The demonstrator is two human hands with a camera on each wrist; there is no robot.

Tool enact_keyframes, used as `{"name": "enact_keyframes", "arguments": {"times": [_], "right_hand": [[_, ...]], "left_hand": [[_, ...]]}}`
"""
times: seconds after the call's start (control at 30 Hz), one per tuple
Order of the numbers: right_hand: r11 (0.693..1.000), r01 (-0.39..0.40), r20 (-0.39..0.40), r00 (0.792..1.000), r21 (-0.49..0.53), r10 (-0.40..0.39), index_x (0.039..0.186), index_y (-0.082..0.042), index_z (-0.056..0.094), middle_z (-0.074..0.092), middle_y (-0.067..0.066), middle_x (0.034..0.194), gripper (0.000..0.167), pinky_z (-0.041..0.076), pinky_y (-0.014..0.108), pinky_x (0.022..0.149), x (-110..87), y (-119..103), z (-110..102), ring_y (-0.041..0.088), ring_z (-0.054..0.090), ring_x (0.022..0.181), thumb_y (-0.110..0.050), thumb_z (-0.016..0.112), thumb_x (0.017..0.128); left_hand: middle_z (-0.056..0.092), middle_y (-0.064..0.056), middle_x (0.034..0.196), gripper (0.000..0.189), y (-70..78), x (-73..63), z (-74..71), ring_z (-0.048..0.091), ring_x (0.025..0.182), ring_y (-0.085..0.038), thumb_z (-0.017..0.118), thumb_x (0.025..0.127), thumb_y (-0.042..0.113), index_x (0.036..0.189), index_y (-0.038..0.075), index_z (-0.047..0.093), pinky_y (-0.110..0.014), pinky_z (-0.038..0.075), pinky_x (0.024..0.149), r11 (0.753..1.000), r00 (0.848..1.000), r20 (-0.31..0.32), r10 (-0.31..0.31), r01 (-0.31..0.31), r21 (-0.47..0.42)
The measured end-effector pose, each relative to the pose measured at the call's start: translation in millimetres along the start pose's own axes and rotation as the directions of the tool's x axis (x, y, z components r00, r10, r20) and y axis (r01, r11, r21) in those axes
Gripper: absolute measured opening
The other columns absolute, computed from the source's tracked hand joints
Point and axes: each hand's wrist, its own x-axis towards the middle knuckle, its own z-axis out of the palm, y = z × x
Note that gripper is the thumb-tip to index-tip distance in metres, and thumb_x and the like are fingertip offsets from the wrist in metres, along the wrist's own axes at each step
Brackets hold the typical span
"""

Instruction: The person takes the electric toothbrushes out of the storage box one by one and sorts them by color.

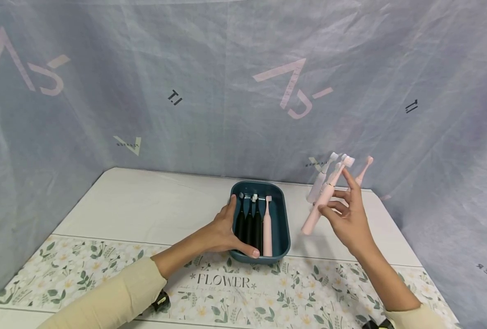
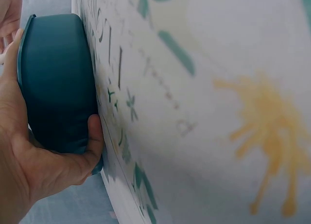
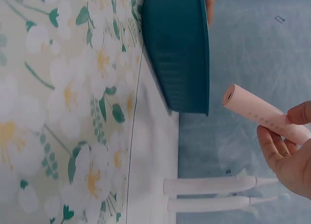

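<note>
A teal plastic bin (image 1: 285, 228) sits on the table, and my left hand (image 1: 222, 233) grips its near left corner, thumb along the front side and fingers on the left side. Inside lie several black electric toothbrushes (image 1: 249, 228) and one pink electric toothbrush (image 1: 267, 228), heads toward the back. To the right of the bin, my right hand (image 1: 350, 219) holds another pink electric toothbrush (image 1: 323, 198) in the air, tilted with its head up. The right wrist view shows that toothbrush's handle (image 3: 257, 110) between thumb and fingers.
White electric toothbrushes (image 1: 317, 185) stand upright at the back right, partly hidden by the right hand and its toothbrush. Another pink toothbrush (image 1: 364, 169) stands behind that hand. A flower-print band (image 1: 111, 265) crosses the table, and a grey cloth (image 1: 210, 91) hangs behind it.
</note>
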Motion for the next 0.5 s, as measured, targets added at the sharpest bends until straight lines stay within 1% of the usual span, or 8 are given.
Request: {"name": "enact_keyframes", "arguments": {"times": [0.13,0.37,0.5], "right_hand": [[1.000,0.005,-0.017,1.000,-0.010,-0.005,0.184,-0.036,0.010,0.050,0.012,0.141,0.110,0.060,0.011,0.092,0.3,3.5,-5.1,-0.004,0.072,0.105,0.015,0.067,0.104],[1.000,0.005,-0.027,1.000,-0.005,-0.005,0.183,-0.036,0.010,0.048,0.009,0.139,0.112,0.061,0.012,0.090,1.4,11.5,-14.2,-0.002,0.072,0.105,0.014,0.070,0.103],[1.000,0.002,-0.047,0.999,-0.026,-0.003,0.183,-0.037,0.009,0.047,0.006,0.140,0.112,0.061,0.011,0.090,1.7,15.1,-18.8,-0.003,0.071,0.106,0.013,0.070,0.104]], "left_hand": [[-0.006,-0.014,0.192,0.174,0.6,0.6,-0.4,0.010,0.177,-0.046,0.103,0.063,0.076,0.179,0.036,-0.020,-0.077,0.034,0.131,1.000,1.000,-0.002,-0.002,0.002,0.002],[-0.007,-0.013,0.192,0.174,-0.7,2.2,0.3,0.009,0.178,-0.047,0.103,0.064,0.076,0.179,0.035,-0.020,-0.078,0.034,0.131,1.000,1.000,0.004,-0.003,0.003,-0.005],[-0.007,-0.013,0.192,0.174,-1.4,2.3,0.7,0.010,0.178,-0.046,0.103,0.063,0.076,0.180,0.034,-0.019,-0.077,0.034,0.131,1.000,1.000,0.003,-0.006,0.006,-0.005]]}}
